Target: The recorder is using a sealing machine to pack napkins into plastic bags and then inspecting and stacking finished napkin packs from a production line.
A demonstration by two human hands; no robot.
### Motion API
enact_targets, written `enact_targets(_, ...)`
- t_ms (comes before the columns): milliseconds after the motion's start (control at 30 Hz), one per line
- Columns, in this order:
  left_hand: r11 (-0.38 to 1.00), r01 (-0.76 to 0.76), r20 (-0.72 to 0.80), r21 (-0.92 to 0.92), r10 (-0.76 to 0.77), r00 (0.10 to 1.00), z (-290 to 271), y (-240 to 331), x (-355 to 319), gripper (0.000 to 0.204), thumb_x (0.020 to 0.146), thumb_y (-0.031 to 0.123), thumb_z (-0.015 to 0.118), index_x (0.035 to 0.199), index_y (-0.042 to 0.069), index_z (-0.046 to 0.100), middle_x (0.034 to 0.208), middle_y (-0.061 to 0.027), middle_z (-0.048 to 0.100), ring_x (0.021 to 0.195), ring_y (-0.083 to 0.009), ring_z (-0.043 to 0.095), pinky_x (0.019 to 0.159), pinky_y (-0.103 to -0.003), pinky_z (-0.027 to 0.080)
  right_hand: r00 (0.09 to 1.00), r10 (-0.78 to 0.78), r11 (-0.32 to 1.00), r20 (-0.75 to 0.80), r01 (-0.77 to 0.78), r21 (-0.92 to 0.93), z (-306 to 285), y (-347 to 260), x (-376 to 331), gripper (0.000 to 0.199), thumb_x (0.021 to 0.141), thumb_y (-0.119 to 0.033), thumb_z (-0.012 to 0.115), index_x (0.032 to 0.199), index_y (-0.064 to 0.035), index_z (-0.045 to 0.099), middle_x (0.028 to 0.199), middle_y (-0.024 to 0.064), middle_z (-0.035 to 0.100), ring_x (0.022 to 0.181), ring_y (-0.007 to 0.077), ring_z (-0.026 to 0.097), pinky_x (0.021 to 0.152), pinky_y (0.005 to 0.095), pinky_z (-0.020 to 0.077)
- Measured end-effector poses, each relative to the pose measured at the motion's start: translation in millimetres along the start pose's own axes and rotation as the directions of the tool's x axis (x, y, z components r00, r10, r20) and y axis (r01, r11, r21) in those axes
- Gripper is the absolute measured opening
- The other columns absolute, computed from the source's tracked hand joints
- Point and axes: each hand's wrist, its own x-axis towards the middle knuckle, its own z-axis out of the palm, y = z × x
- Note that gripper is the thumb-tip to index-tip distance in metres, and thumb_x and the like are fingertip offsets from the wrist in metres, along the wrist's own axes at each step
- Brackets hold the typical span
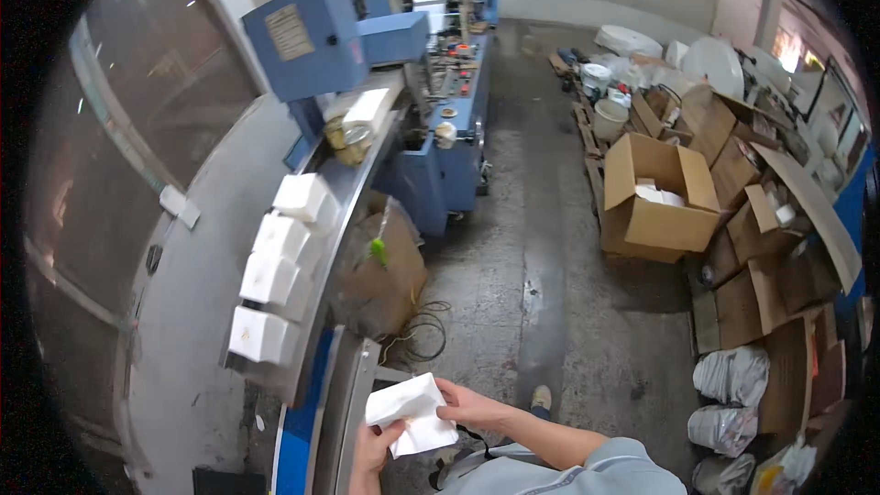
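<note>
- White napkin stack (412, 413): held between both hands, low at the machine's edge.
- Left hand (374, 451) and right hand (470, 406): each closed on one side.
- Handling: probably light, soft, easily creased; best gripped at opposite edges.

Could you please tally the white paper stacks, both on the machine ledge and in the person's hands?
White stacks on the machine ledge: 4
White stack held by left hand and right hand: 1
Total: 5
</note>
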Motion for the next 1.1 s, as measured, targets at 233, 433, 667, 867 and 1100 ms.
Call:
enact_targets(233,0.989,0.043,0.171,0.142,-0.067,0.983,189,-9,89,0.054,0.079,0.005,0.075,0.127,0.0,0.051,0.116,-0.0074,0.061,0.105,-0.0159,0.058,0.091,-0.032,0.046,0.974,-0.001,0.986,-0.226,0.038,0.161,-157,-76,-102,0.085,0.08,-0.016,0.078,0.145,0.0021,0.026,0.133,0.0132,0.051,0.121,0.0191,0.052,0.101,0.0334,0.0427)
enact_targets(433,0.988,0.151,0.286,-0.006,-0.143,0.947,295,-25,164,0.071,0.092,0.053,0.057,0.138,0.0,0.041,0.125,-0.0111,0.059,0.112,-0.0191,0.059,0.096,-0.034,0.047,0.947,0.044,0.88,-0.319,0.114,0.46,-272,-115,-154,0.06,0.083,-0.015,0.073,0.132,0.0041,0.045,0.122,0.0144,0.059,0.109,0.0217,0.06,0.093,0.0363,0.0499)
enact_targets(667,0.855,0.463,0.592,-0.232,-0.254,0.765,392,-25,265,0.087,0.09,0.066,0.044,0.144,-0.001,0.031,0.145,-0.0146,0.043,0.133,-0.0269,0.044,0.111,-0.041,0.035,0.896,-0.02,0.885,-0.444,0.222,0.409,-375,-167,-149,0.06,0.082,-0.013,0.074,0.132,0.0038,0.045,0.123,0.0143,0.057,0.112,0.0223,0.058,0.096,0.0359,0.0472)
enact_targets(867,0.901,0.414,0.608,-0.132,-0.256,0.751,458,-14,382,0.089,0.086,0.064,0.053,0.144,0.001,0.033,0.143,-0.0112,0.046,0.131,-0.023,0.045,0.109,-0.039,0.037,0.862,0.004,0.921,-0.508,0.194,0.337,-486,-224,-106,0.062,0.081,-0.014,0.076,0.132,0.0047,0.044,0.122,0.0145,0.057,0.113,0.0222,0.057,0.096,0.0359,0.0468)
enact_targets(1100,0.92,0.367,0.644,-0.135,-0.2,0.739,531,37,522,0.081,0.088,0.052,0.063,0.142,0.0,0.035,0.138,-0.0105,0.05,0.126,-0.0205,0.049,0.107,-0.037,0.039,0.839,-0.021,0.939,-0.544,0.203,0.277,-602,-321,-46,0.068,0.08,-0.013,0.077,0.134,0.0051,0.041,0.122,0.0155,0.057,0.112,0.023,0.058,0.097,0.0354,0.0474)
